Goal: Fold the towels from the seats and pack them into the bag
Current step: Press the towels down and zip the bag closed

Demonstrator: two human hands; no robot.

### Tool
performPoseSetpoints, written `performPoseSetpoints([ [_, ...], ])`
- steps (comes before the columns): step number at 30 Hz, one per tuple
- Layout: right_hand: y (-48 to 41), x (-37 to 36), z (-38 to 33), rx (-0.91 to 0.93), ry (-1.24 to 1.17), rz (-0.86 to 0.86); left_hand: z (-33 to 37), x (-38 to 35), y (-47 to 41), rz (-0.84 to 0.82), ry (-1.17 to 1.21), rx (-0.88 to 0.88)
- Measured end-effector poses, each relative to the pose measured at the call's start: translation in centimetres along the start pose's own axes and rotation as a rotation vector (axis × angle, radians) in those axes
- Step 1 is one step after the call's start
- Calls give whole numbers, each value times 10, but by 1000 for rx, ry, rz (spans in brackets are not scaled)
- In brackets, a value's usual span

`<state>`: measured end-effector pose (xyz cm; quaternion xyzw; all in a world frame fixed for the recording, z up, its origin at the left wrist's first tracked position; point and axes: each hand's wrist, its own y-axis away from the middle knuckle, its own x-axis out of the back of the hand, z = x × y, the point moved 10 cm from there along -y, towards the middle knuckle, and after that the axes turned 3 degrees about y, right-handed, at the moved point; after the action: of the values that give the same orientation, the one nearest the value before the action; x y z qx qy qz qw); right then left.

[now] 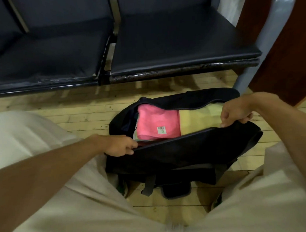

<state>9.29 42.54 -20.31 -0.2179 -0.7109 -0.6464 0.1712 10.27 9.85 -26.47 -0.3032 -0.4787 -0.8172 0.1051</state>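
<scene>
**Duffel bag open on floor, both hands at its near zip edge**

A black duffel bag (176,155) lies on the wooden plank floor (76,116) at centre frame, just below a row of dark padded seats (172,42) that fills the upper part of the frame. The main opening of the bag is parted along its length.

Inside the opening, a folded pink towel (156,122) sits on the left, with a small white barcode label (161,130) on its lower right corner. A folded pale yellow towel (199,121) lies just beside it on the right, the two touching edge to edge. A sliver of further light-coloured cloth shows under the pink towel at its left edge; its kind cannot be told.

The left hand (118,144) is at the left end of the near edge of the opening, fingers (129,151) curled and pinching that edge. The right hand (235,113) is at the right end of the same edge, fingers curled round the fabric there, over the yellow towel.

Pale trouser legs (82,196) occupy the lower left and lower right of the frame, on either side of the bag. A grey metal post (260,42) and a reddish-brown panel (285,59) stand at the upper right.
</scene>
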Motion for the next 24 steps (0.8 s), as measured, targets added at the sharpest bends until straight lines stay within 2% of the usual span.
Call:
performPoseSetpoints([
  [4,0,26,-3,20,32,145,-1,31,18,61,33,-29],
  [11,-3,34,32,-240,181,305,28,116,-2,207,94,-75],
  [16,0,30,23,-296,303,305,8,122,-47,549,317,42],
  [18,-1,42,-1,-246,325,448,-5,106,-60,617,396,104],
  [21,-14,54,-58,-21,-5,691,-16,98,-63,710,443,151],
  [24,-43,39,-111,91,-302,622,-22,108,-58,803,465,252],
])
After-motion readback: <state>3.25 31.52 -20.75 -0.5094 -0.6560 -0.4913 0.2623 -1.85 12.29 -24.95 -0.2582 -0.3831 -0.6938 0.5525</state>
